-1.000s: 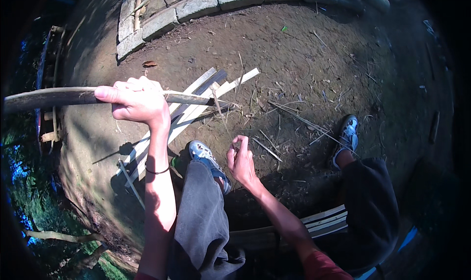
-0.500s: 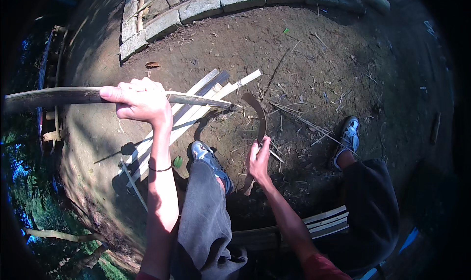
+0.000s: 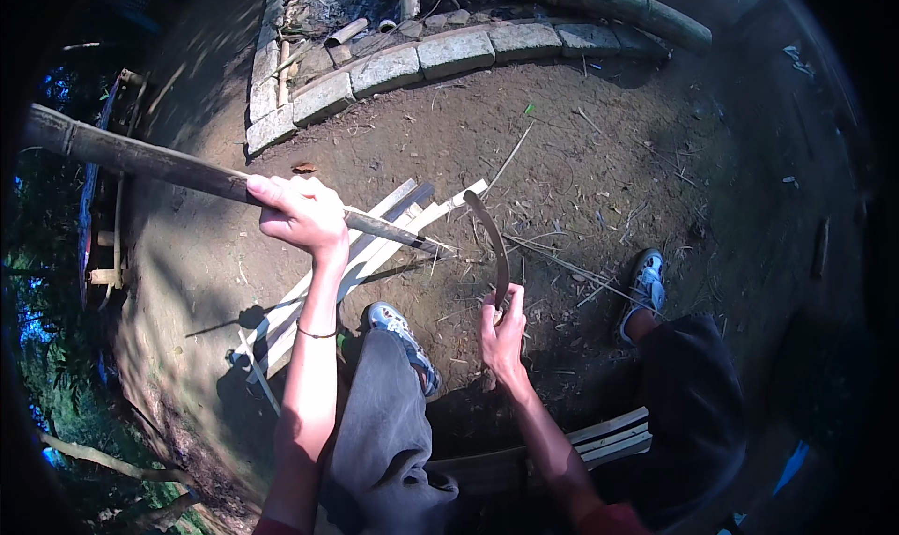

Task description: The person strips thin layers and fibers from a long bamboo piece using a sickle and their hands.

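While the right hand grips the curved knife near the knees, its blade should meet the bamboo pole's tip squarely; farther out, the left hand clamps that pole above the split slats.

A rural outdoor yard: bare dirt ground, stone-block edging, split bamboo slats.
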The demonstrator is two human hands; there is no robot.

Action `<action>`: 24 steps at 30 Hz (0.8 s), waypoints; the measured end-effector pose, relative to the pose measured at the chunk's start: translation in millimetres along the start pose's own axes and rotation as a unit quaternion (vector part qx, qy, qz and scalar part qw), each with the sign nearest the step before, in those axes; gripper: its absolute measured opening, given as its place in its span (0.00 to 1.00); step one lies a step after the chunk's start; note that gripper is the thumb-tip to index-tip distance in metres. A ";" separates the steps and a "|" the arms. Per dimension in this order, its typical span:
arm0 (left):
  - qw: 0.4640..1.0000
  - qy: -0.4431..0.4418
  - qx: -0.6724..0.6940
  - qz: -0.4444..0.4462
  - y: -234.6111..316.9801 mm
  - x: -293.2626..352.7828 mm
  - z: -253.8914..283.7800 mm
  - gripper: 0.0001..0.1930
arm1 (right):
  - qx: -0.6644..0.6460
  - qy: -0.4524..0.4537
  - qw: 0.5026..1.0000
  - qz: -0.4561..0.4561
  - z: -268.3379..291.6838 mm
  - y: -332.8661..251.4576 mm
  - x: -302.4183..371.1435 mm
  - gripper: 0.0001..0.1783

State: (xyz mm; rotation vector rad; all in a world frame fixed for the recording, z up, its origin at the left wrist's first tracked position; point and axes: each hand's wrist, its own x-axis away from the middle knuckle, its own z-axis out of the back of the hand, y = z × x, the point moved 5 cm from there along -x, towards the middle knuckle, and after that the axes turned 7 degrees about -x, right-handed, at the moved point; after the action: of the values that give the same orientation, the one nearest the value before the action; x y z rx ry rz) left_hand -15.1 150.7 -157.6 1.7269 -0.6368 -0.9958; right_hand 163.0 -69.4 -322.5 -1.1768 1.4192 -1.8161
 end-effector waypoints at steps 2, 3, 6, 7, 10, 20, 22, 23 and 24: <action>0.999 -0.008 -0.034 0.028 32.9 10.5 -19.4 0.29 | -0.043 0.021 0.999 0.018 27.1 -26.7 -11.4 0.09; 0.999 -0.026 -0.030 0.028 35.5 17.2 -27.8 0.29 | -0.048 0.040 0.998 0.000 45.1 -38.2 -12.9 0.09; 0.996 -0.080 -0.014 0.028 67.1 22.6 -43.8 0.31 | -0.107 0.071 0.990 0.055 70.7 -83.6 -8.8 0.10; 0.994 -0.102 -0.003 0.046 64.2 34.5 -55.0 0.32 | -0.162 0.080 0.983 0.044 83.6 -103.9 -3.6 0.10; 0.983 -0.148 0.032 0.108 50.4 66.0 -77.0 0.33 | -0.198 0.102 0.973 0.060 120.9 -131.8 11.1 0.10; 0.985 -0.169 0.003 0.042 22.6 129.7 -18.5 0.30 | -0.005 0.025 1.000 -0.004 85.3 -111.3 114.4 0.06; 0.992 -0.121 0.014 0.043 25.4 151.9 -11.7 0.30 | -0.025 0.006 1.000 -0.001 71.3 -83.7 121.7 0.07; 0.988 -0.143 0.017 0.059 22.8 172.1 -14.1 0.29 | -0.023 0.003 0.999 -0.040 73.3 -63.3 121.3 0.08; 0.981 -0.122 -0.109 -0.105 -4.8 137.3 46.1 0.16 | -0.046 0.002 0.999 0.023 43.8 -65.9 130.9 0.09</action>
State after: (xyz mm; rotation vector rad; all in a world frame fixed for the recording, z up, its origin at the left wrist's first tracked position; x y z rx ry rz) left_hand 17.1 21.1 -214.0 1.5116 -0.4843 -1.3890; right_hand 146.4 -179.5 -217.5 -1.1764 1.5335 -1.7404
